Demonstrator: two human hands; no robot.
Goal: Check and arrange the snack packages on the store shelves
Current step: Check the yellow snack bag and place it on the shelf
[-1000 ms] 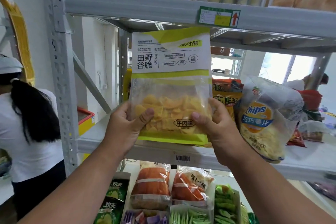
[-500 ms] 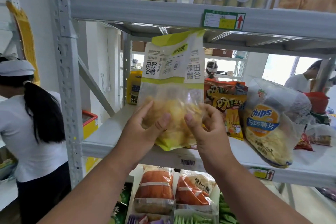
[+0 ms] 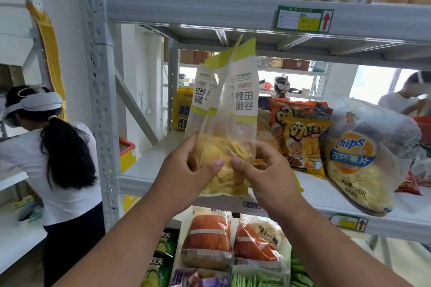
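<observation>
Currently: left hand (image 3: 186, 170) + right hand (image 3: 263, 170) both pinch crisp bag (image 3: 224, 123) low, thumbs on front | bag above shelf edge (image 3: 144, 177), upright | likely light, floppy film, brittle contents | hold seams, don't squeeze

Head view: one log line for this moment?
left hand: holds crisp bag | right hand: holds same bag | bag: upright, off middle shelf

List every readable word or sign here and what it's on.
"田野谷脆": white-and-green snack bag that both hands hold.
"Chips" and "巧巧薯片": clear chip bag.
Red up arrow: shelf tag; its print is too small to read.
Barcode sticker: digits unreadable.
</observation>
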